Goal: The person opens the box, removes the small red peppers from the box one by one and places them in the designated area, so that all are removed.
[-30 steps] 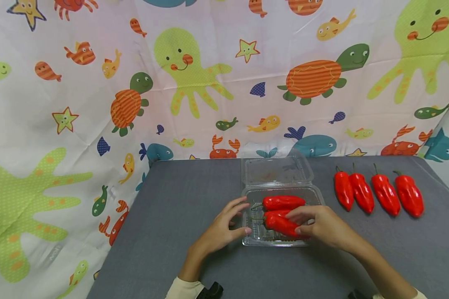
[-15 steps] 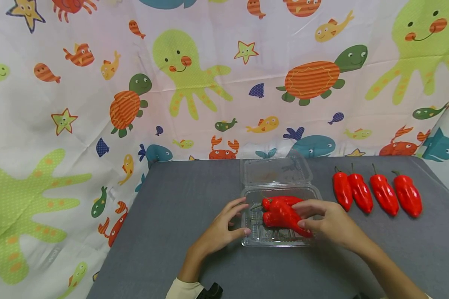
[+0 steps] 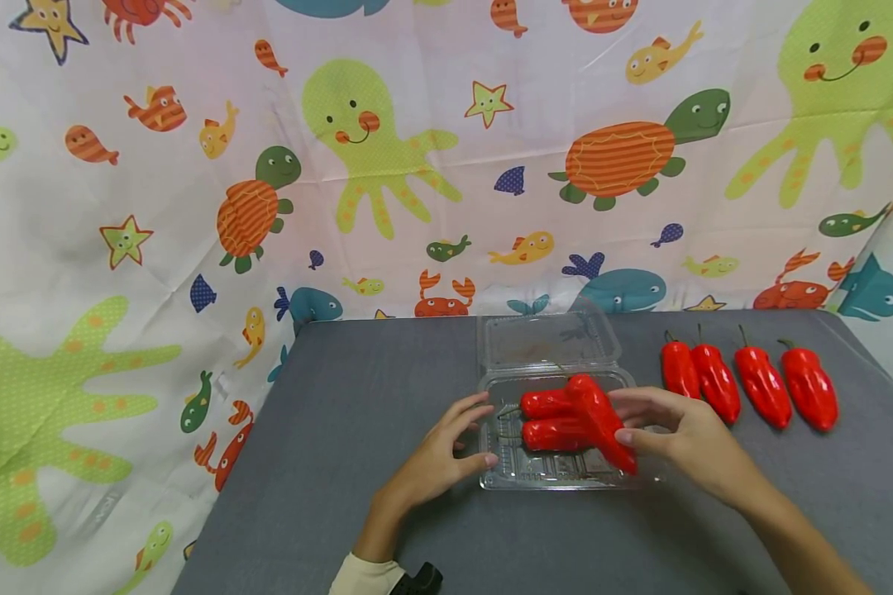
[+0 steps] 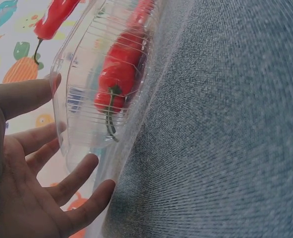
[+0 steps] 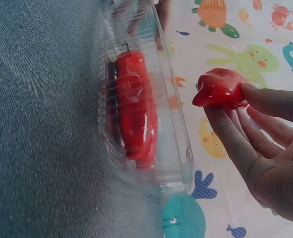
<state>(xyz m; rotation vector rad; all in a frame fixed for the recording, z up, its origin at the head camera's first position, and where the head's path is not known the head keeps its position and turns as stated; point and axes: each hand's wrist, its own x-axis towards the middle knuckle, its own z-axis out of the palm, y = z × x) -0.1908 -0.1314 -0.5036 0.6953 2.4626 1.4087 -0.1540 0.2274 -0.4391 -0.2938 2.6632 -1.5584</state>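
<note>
Grey felt-like surface (image 3: 357,397), sea-creature printed curtain (image 3: 387,165) behind it. Clear plastic clamshell box (image 3: 502,467) sits near the middle, lid hinged open toward 12 o'clock. Two red peppers (image 3: 546,432) lie side by side in its tray, stems toward 9 o'clock.

Right hand (image 3: 688,442) holds a third pepper (image 3: 603,417) above the tray, at a slant across the two below; fingers and thumb pinch its blunt end, seen clearly in the right wrist view (image 5: 220,89), stem end pointing away toward 11 o'clock.

Left hand (image 3: 435,459) rests at 9 o'clock of the box, fingers spread and nearly straight, tips against the tray wall, gripping nothing.

Four more peppers (image 3: 747,384) lie in a row at 3 o'clock of the box, well apart from it.

Handling judgement: pepper looks light, glossy and likely slick; skin firm but bruisable. Best held around the thick body, not the thin stem. Tray is thin and flexible, likely to slide unless steadied.
</note>
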